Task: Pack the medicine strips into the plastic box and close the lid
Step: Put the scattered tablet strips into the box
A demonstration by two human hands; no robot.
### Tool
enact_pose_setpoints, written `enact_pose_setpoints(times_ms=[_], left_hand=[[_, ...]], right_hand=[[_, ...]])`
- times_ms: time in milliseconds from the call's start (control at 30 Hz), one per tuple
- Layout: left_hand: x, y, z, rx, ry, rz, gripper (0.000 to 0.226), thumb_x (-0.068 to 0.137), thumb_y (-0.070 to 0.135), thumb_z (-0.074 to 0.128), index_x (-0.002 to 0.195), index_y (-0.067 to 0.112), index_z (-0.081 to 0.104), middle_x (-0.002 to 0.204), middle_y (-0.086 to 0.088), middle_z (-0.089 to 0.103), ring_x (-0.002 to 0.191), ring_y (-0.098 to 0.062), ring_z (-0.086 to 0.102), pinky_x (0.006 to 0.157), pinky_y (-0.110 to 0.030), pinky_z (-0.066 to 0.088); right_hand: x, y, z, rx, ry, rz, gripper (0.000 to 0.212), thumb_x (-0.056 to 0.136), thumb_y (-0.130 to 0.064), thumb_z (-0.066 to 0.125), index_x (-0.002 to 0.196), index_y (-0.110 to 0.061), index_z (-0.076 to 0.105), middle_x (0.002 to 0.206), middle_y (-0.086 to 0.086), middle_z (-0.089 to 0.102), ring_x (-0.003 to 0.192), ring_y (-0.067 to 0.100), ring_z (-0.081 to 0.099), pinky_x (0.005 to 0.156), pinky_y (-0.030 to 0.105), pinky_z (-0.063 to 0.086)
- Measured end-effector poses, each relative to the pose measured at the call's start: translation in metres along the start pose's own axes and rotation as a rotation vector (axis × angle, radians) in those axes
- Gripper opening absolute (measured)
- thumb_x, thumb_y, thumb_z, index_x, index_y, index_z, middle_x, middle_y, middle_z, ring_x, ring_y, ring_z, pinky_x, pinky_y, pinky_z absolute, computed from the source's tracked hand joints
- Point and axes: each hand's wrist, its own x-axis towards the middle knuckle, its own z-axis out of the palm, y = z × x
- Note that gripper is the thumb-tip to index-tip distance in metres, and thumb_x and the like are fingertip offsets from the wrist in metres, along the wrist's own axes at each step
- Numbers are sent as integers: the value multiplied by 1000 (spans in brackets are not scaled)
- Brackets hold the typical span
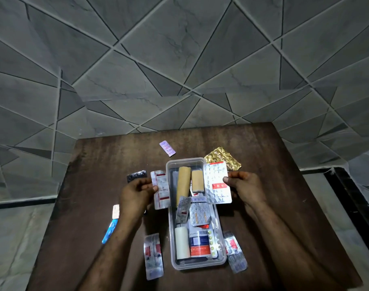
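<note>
The left hand [137, 192] pinches a red-banded strip [161, 190] just left of the half-filled plastic box [170, 232]. The right hand [245, 185] pinches a larger strip [218, 183] over its right rim. Loose strips [153, 256] lie on the table [99, 164]; the lid is unseen, closing undone.

The left forearm [108, 248] and right forearm [284, 238] stretched forward from the lower edge of the view, bare and angled slightly inward. The left grip [137, 193] pinched a narrow strip [161, 190] by its left edge, thumb on top. The right grip [244, 185] pinched a wide strip [218, 183] by its right edge, thumb on its face. The two grips were well apart and level with each other.
</note>
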Motion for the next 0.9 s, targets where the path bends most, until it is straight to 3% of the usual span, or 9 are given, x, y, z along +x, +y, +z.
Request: enact_pose_setpoints(times_ms=[67, 133, 167, 233, 333, 433, 500, 667, 900], left_hand=[[8, 6, 17, 58, -34, 15, 21, 76, 2, 73, 94, 13, 73, 78, -5, 76, 68, -13, 73, 69, -33, 62], [19, 4, 30, 175, -29, 53, 25, 64, 19, 73, 88, 23, 75, 78, -1, 78, 78, -20, 75, 80, -46, 61], [27, -2, 36, 237, -23, 77, 25, 63, 22, 72, 88, 27, 75, 78, 2, 78, 80, -20, 75, 81, -47, 60], [27, 6, 48, 360, 3, 101, 21, 70, 21, 73, 91, 26, 75, 82, 3, 78, 82, -18, 73, 82, -41, 59], [23, 23, 62, 530, 34, 118, 21, 83, 18, 70, 104, 20, 74, 102, -5, 77, 94, -23, 72, 84, -28, 54], [27, 25, 68, 590, 63, 79, 23, 87, 19, 67, 109, 15, 73, 112, -10, 74, 103, -29, 69, 84, -29, 51], [29, 26, 69, 624, 80, 66, 23, 88, 20, 66, 109, 15, 73, 114, -11, 73, 104, -30, 68, 84, -30, 51], [34, 25, 75, 750, 80, 95, 23, 87, 10, 57, 105, 12, 72, 108, -16, 73, 99, -33, 68, 77, -28, 50], [33, 21, 80, 928, -16, 195, 26, 88, 11, 49, 109, 10, 65, 106, -21, 70, 98, -39, 67, 81, -39, 55]], right_hand=[[3, -7, 15, -47, -12, -18, 9, 81, 9, 66, 82, 0, 67, 66, 10, 71, 47, 12, 64, 40, 20, 48], [8, -9, 30, -110, -7, -35, 9, 76, 3, 71, 77, -6, 69, 79, 17, 74, 65, 27, 70, 60, 37, 60], [10, -9, 37, -156, -5, -45, 10, 72, -2, 74, 73, -11, 70, 82, 16, 75, 73, 32, 72, 71, 47, 60], [18, -6, 48, -245, 1, -48, 9, 66, -9, 76, 68, -16, 70, 80, 11, 76, 79, 33, 72, 79, 53, 58], [23, -8, 61, -349, 34, -55, 13, 69, -9, 75, 66, -20, 68, 83, 8, 76, 80, 30, 72, 79, 48, 59], [23, -12, 73, -461, 71, -83, 9, 76, -11, 70, 82, -16, 74, 95, 10, 76, 91, 31, 70, 83, 35, 56], [22, -14, 78, -553, 104, -86, 16, 80, -15, 68, 94, -13, 75, 102, 11, 75, 96, 31, 68, 79, 27, 50], [25, -15, 86, -710, 118, -116, 21, 81, -10, 61, 97, -7, 73, 103, 16, 73, 96, 34, 67, 72, 26, 46], [21, -10, 90, -936, 92, -315, 25, 85, -11, 55, 105, -7, 68, 104, 19, 71, 97, 36, 66, 81, 34, 51]])
